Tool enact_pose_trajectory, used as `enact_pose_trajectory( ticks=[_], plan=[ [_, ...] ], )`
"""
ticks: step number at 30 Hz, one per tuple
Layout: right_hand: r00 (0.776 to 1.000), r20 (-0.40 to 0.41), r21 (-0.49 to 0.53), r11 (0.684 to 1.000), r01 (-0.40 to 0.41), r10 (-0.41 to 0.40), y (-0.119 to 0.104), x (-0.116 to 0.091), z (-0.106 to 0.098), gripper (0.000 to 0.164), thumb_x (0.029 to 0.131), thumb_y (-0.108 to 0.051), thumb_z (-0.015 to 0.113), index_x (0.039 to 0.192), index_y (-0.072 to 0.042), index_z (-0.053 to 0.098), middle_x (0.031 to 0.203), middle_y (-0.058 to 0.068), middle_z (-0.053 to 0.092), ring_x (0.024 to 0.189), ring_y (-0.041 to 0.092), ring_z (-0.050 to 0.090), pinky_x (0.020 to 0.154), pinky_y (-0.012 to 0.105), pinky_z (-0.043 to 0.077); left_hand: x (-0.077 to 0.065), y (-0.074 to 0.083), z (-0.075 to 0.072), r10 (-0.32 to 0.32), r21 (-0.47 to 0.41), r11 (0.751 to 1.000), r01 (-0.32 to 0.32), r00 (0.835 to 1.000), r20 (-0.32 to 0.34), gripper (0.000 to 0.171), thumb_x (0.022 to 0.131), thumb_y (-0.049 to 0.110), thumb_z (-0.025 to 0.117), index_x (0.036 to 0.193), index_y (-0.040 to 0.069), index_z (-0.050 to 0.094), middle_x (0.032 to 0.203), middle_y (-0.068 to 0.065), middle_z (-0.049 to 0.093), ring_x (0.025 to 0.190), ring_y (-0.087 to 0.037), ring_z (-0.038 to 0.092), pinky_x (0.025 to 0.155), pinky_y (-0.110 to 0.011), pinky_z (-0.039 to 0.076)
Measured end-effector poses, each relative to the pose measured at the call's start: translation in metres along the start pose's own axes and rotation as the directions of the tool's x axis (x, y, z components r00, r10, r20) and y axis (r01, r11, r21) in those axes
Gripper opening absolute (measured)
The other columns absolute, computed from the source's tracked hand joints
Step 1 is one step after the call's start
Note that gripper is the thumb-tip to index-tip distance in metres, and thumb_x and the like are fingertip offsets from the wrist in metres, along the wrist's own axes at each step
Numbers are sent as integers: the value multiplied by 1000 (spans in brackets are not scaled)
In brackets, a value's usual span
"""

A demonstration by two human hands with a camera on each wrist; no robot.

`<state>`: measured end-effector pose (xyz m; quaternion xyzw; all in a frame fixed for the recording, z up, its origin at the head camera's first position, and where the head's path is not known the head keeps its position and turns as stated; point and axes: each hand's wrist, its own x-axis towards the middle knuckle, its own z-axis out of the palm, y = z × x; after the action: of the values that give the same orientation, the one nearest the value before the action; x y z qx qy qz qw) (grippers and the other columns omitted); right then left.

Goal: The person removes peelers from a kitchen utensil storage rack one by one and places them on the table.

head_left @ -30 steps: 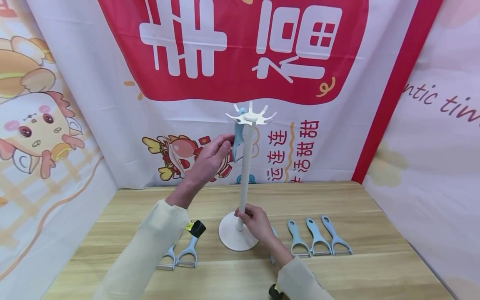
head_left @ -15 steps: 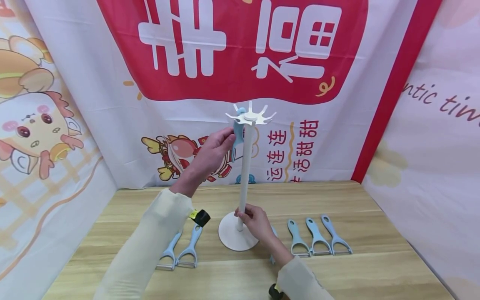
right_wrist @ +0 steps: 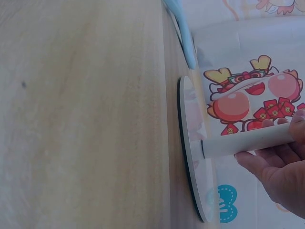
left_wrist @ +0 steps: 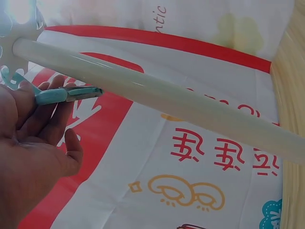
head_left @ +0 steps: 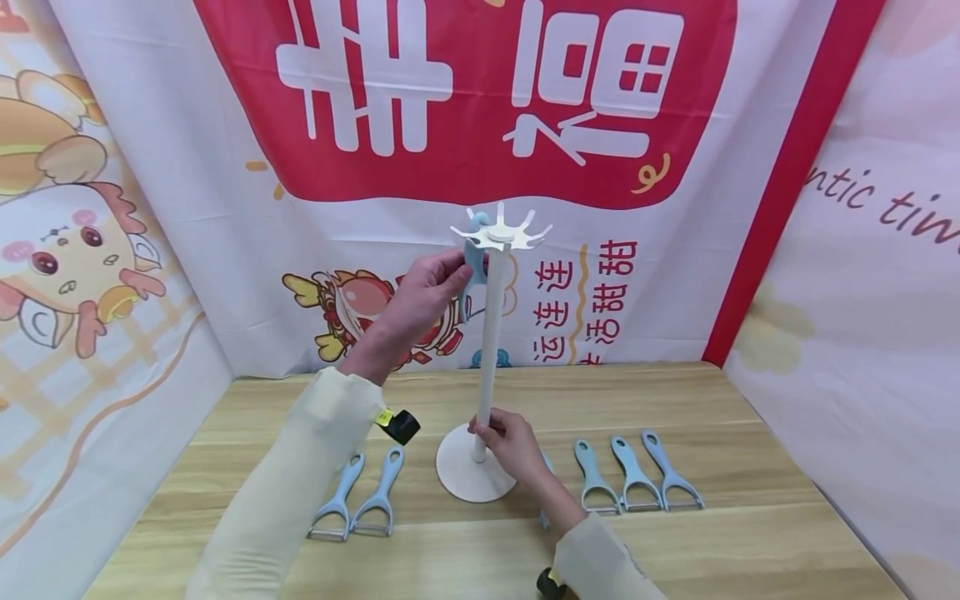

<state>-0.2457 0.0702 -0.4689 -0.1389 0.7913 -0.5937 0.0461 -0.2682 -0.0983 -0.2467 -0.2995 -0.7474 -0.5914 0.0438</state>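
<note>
A white stand has a round base (head_left: 467, 481), an upright pole (head_left: 491, 342) and a ring of hooks (head_left: 501, 237) on top. My left hand (head_left: 423, 292) pinches the handle of a light blue peeler (head_left: 474, 293), which hangs upright at the left hooks with its holed end up among them. Whether the hole is fully over a hook, I cannot tell. In the left wrist view the peeler's head (left_wrist: 51, 97) points toward the pole, past my fingers. Low on the pole, just above the base, my right hand (head_left: 513, 446) grips it between thumb and fingers.
Two light blue peelers, one of them here (head_left: 381, 497), lie on the wooden table (head_left: 450, 558) left of the base. Three more, including a middle peeler (head_left: 635, 475), lie to the right. Another peeler (head_left: 546, 468) is partly hidden by my right forearm. Printed cloth (head_left: 360, 225) hangs behind.
My left hand has moved up slightly and its thumb now lies over the peeler's handle. The peeler has shifted a little left. My right hand stays on the pole.
</note>
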Motion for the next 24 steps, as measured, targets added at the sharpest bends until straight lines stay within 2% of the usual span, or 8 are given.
enact_pose_trajectory(
  ticks=[4, 11, 16, 24],
  plan=[
    [1000, 0, 5, 1000, -5, 5, -1, -1, 0, 17, 101, -12, 57, 110, -4, 69, 110, 11, 72, 112, 26, 68, 99, 43, 56, 3, 1, -1, 21, -15, 1000, -21, 1000, -19, 36, 104, 13, 48, 137, 1, 54, 136, -17, 58, 133, -28, 52, 118, -51, 37],
    [1000, -2, 8, 1000, -10, 10, -2, -2, -1, 16, 101, -13, 57, 109, -6, 70, 110, 11, 72, 112, 26, 68, 99, 44, 56, 5, 5, -2, 34, -35, 999, -35, 998, -46, 35, 104, 14, 49, 135, -2, 55, 129, -19, 61, 132, -26, 54, 118, -46, 39],
    [1000, -1, 22, 1000, -18, 18, -3, -2, -1, 17, 101, -13, 57, 109, -5, 70, 110, 11, 72, 112, 26, 67, 100, 44, 55, 8, 8, -3, 47, -71, 996, -51, 997, -53, 33, 104, 12, 48, 132, -5, 55, 128, -21, 62, 131, -26, 54, 117, -50, 39],
    [1000, 2, 25, 999, -26, 26, -4, -2, 0, 17, 101, -14, 57, 109, -5, 69, 111, 11, 72, 112, 26, 67, 100, 44, 55, 2, 4, -4, 15, -64, 998, -24, 992, -128, 34, 103, 23, 54, 132, 5, 58, 123, -11, 66, 125, -22, 57, 117, -50, 39]
  ],
)
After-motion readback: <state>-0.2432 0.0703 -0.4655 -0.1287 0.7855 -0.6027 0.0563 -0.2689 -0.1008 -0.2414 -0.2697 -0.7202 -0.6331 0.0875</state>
